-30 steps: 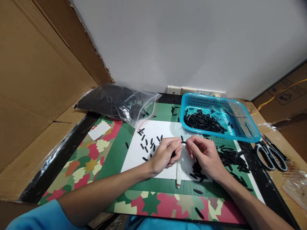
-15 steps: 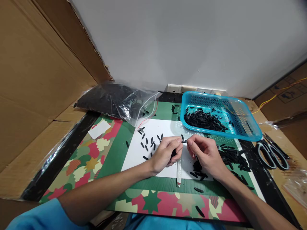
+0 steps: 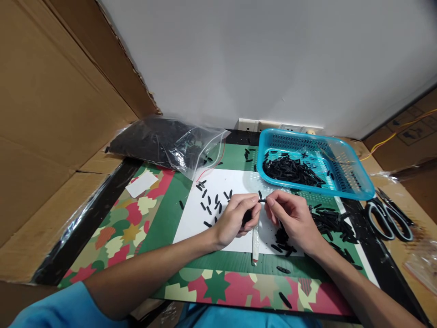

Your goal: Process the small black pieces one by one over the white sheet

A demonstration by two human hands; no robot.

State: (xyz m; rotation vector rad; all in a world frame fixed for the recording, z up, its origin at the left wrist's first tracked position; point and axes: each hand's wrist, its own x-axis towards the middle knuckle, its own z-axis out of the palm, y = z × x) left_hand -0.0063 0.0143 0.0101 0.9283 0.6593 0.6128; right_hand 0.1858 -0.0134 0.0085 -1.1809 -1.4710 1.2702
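Over the white paper (image 3: 191,232), my left hand (image 3: 237,216) and my right hand (image 3: 290,216) meet fingertip to fingertip. Between them stretches a small slim black piece (image 3: 262,200), pinched at one end by each hand. Something dark also shows inside the curled fingers of my left hand, too hidden to name. Loose black pieces (image 3: 209,210) lie scattered to the left of my hands. A pile of the same pieces (image 3: 331,223) spreads right of my right hand. Below my hands a thin white stick with a red tip (image 3: 255,248) rests on the paper.
A blue plastic basket (image 3: 316,189) holding many black pieces stands at the back right. Scissors (image 3: 389,221) lie beside it. At the back left is a clear zip bag (image 3: 153,141) full of dark material. A white card (image 3: 141,184) sits on the patterned mat.
My hands stay almost in place, both still pinching the small black piece, which has turned slightly between the fingertips. The view has shifted very slightly.
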